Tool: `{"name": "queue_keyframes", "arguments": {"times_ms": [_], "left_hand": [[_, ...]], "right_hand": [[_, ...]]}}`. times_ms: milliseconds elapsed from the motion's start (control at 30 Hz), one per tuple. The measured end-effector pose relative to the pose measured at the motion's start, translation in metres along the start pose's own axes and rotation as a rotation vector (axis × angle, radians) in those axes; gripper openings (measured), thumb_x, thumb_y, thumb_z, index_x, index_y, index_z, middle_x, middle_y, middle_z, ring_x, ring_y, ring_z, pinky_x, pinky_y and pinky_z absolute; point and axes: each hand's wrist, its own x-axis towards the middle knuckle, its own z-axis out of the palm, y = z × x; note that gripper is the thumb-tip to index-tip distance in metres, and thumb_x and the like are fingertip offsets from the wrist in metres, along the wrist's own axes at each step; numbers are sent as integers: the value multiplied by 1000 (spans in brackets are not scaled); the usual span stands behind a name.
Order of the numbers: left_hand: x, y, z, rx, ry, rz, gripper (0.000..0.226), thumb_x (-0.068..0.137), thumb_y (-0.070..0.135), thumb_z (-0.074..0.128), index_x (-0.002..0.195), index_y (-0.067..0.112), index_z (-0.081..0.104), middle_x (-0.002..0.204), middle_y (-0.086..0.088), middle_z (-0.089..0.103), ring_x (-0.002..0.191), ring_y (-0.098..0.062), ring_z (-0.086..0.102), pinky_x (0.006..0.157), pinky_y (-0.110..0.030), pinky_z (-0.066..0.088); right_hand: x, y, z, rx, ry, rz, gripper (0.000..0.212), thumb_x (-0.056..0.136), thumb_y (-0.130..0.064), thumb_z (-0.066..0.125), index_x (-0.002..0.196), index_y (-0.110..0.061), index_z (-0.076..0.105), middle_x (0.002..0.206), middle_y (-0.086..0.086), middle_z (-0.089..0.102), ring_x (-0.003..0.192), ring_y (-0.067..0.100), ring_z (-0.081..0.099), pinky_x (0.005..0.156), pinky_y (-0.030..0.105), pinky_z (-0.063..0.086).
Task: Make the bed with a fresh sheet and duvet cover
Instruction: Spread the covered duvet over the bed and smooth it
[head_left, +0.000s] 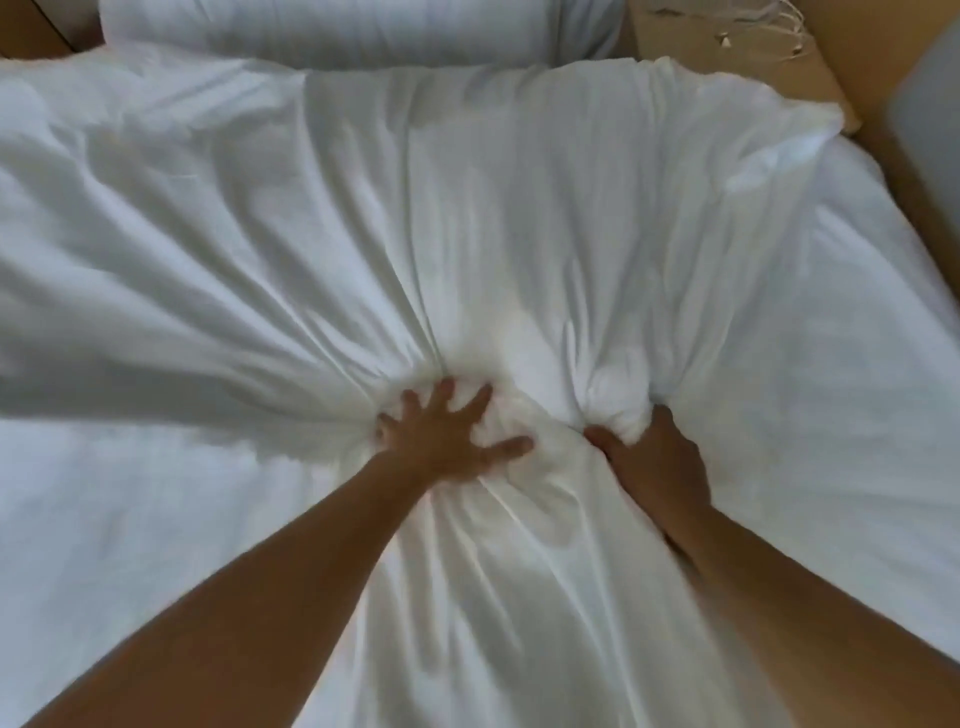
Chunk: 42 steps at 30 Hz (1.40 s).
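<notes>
White sheet (130, 519) covers the bed, with tan wood panelling (883, 57) at right and a pillow (363, 26) at the far end. The rumpled duvet (467, 208) lies mid-bed (folds converging nearward): the left hand (447, 441) presses it, fingers splayed, and the right hand (654, 462) clutches a bunched fold.

Soft, diffuse, cool-toned light with no hard shadows. The white duvet (467, 208) is close to overexposed at its far right corner and at the bunched centre, and only faint grey shading marks its folds. Motion blur smears the fabric at left and the left hand (447, 441). The far pillow (337, 26) is out of focus. Wide-angle distortion stretches the near left forearm (260, 597).
</notes>
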Motion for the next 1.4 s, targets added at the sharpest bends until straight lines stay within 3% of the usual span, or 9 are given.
{"name": "queue_keyframes", "arguments": {"times_ms": [100,233,333,400,567,733,900,1100,1400], "left_hand": [[44,-10,-62,-112,342,-35,107,52,109,12,135,51,46,148,2,46,133,-36,41,99,-63,30],[59,-10,-31,116,200,-33,128,51,107,15,155,40,-19,168,-6,-18,152,-40,-14,106,-79,-4],[78,-10,-3,123,205,-30,125,52,108,5,152,40,-25,166,-4,-25,151,-38,-21,100,-80,-16],[91,-10,-8,156,251,-27,125,55,108,-1,157,37,-16,167,-6,-19,152,-39,-17,101,-80,-16],[116,-17,-27,155,475,148,107,79,90,1,161,23,17,166,-21,8,154,-42,-4,115,-71,-3],[248,-23,-133,-133,1118,180,73,89,66,42,144,18,35,159,-18,29,148,-43,23,118,-65,13],[334,5,-134,56,450,-89,118,68,101,-2,161,27,-4,169,-10,-4,154,-35,-2,118,-64,-1],[355,2,-134,76,575,-103,112,77,95,-1,161,24,12,168,-15,9,153,-40,6,117,-66,4],[392,-11,-117,99,791,-55,98,86,90,18,159,24,23,163,-15,29,150,-41,23,117,-67,13]], "right_hand": [[22,24,-28,-32,181,-70,49,81,-74,58,101,-29,56,93,7,70,90,36,67,76,42,54],[38,18,-11,-338,-56,7,60,94,-66,45,132,-20,51,115,14,68,107,36,64,92,46,49],[103,-41,-54,-628,-362,36,95,59,-82,61,134,-23,58,130,13,61,120,33,59,104,50,46],[163,-102,-79,-519,-137,-85,135,36,-94,61,152,-33,29,158,14,33,142,35,39,115,56,33],[192,-166,64,-488,60,-372,83,91,-74,19,160,-34,-5,169,10,-7,154,38,-3,122,58,4],[231,-124,123,-527,291,-365,93,89,-76,36,161,-23,9,167,16,9,154,39,4,123,58,4],[225,-145,108,-445,145,-394,96,83,-74,13,159,-15,27,166,17,18,153,40,15,123,56,11],[359,-266,-10,360,385,-214,115,63,-100,31,155,-31,28,162,16,26,149,38,26,120,55,22],[452,-309,65,-481,77,-382,96,75,-95,21,157,-48,2,167,14,-11,151,46,-9,117,68,-6]]}}
